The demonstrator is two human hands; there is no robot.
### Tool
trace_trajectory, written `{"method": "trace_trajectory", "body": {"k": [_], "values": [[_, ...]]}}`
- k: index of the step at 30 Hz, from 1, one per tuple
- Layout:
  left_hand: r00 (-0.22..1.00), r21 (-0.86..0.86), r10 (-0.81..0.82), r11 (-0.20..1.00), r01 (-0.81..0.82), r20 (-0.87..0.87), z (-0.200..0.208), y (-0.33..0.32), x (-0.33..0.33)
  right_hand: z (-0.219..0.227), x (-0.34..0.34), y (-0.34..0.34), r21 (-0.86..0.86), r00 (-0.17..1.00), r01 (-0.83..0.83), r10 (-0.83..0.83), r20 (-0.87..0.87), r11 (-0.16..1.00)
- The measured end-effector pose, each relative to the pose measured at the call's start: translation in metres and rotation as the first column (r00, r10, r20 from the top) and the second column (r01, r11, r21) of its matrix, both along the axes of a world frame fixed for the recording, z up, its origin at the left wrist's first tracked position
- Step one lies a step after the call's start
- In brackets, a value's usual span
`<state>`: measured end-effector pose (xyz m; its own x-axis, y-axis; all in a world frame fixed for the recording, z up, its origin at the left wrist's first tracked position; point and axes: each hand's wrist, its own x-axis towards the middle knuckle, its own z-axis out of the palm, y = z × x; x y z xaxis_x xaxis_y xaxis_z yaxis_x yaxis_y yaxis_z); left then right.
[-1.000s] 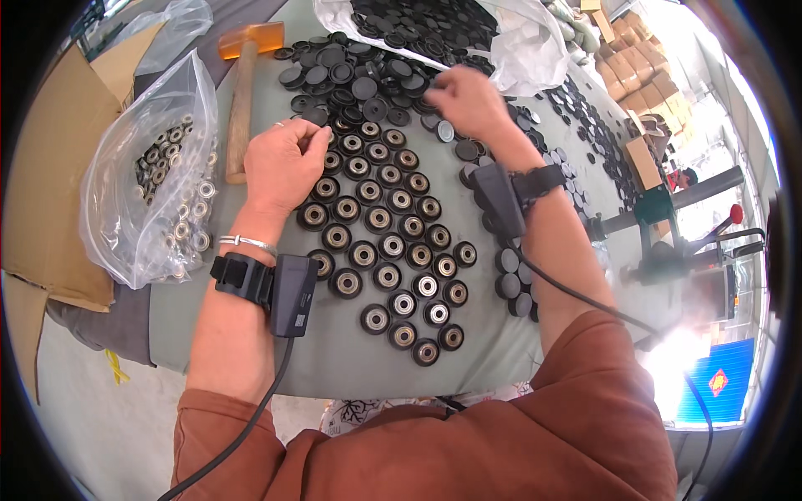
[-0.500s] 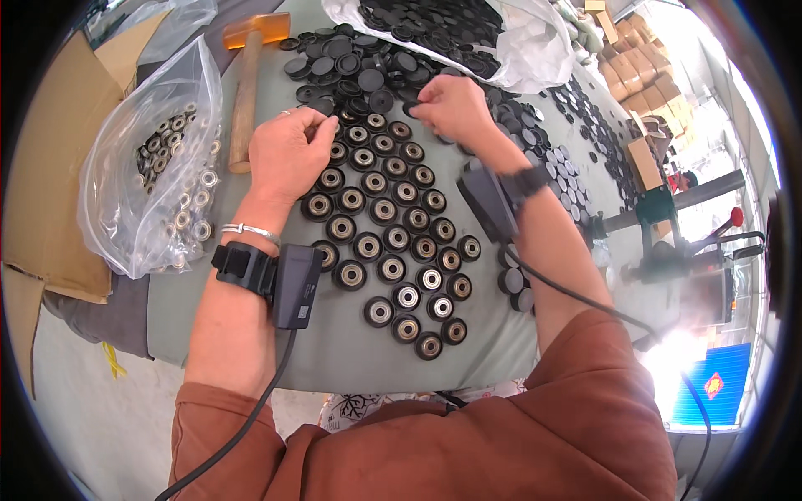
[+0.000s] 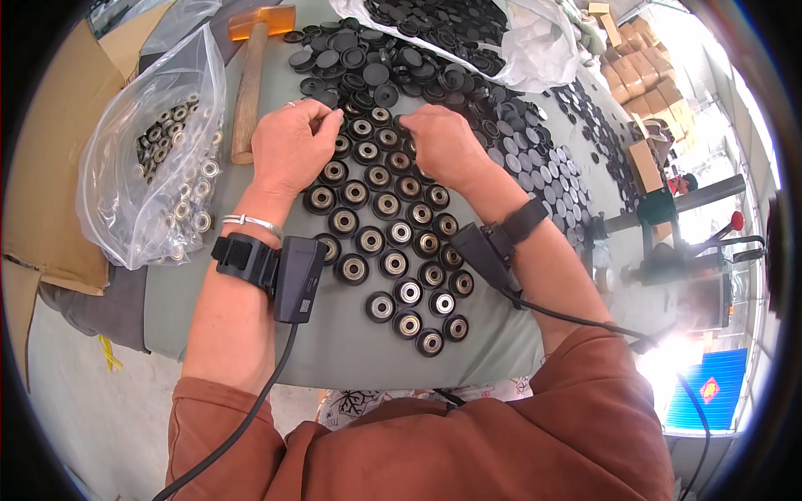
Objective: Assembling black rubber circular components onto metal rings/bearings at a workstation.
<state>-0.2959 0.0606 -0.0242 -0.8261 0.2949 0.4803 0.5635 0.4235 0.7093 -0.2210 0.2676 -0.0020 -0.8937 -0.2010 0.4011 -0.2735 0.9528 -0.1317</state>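
My left hand (image 3: 292, 146) is closed, thumb and forefinger bent together at the far left edge of the group of black wheels (image 3: 386, 204) with metal bearings in their centres. Whatever is between those fingertips is hidden. A black plastic cap (image 3: 326, 98) lies just beyond them. Over the far right of the wheels, my right hand (image 3: 443, 146) is closed too, its fingertips at a dark round edge that I cannot make out clearly. The wheels lie flat in loose rows, bearings facing up. Behind both hands spreads a heap of black plastic caps (image 3: 413, 58).
At left, an open clear bag (image 3: 117, 192) holds loose bearings beside a cardboard box (image 3: 50, 125). A mallet (image 3: 247, 100) with an amber head lies near it. A white sack (image 3: 543, 50) of black discs is at the back; a lever press (image 3: 668, 225) stands right.
My right hand has moved left and nearer, from the cap heap to the far wheels. My left hand has stayed almost in place. The whole view has shifted slightly.
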Motion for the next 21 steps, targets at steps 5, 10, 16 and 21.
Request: {"method": "trace_trajectory", "body": {"k": [5, 10, 16, 21], "values": [[1.0, 0.029, -0.018, 0.999, 0.018, -0.014, 0.002, 0.001, 0.001, 0.004, 0.001, -0.002, 0.12, 1.0, -0.029, 0.029, 0.008, 0.992], [1.0, 0.034, -0.005, 0.999, 0.006, -0.013, 0.001, 0.0, 0.004, 0.005, -0.002, -0.002, 0.009, 1.0, 0.003, -0.004, 0.026, 1.0], [1.0, 0.063, -0.006, 0.998, 0.007, -0.017, 0.001, -0.001, 0.002, 0.005, -0.003, 0.018, 0.133, 0.989, 0.131, -0.139, 0.053, 0.982], [1.0, 0.078, -0.016, 0.997, 0.015, 0.015, 0.001, 0.003, 0.003, 0.028, 0.033, 0.041, 0.438, 0.923, 0.31, -0.378, 0.077, 0.844]]}}
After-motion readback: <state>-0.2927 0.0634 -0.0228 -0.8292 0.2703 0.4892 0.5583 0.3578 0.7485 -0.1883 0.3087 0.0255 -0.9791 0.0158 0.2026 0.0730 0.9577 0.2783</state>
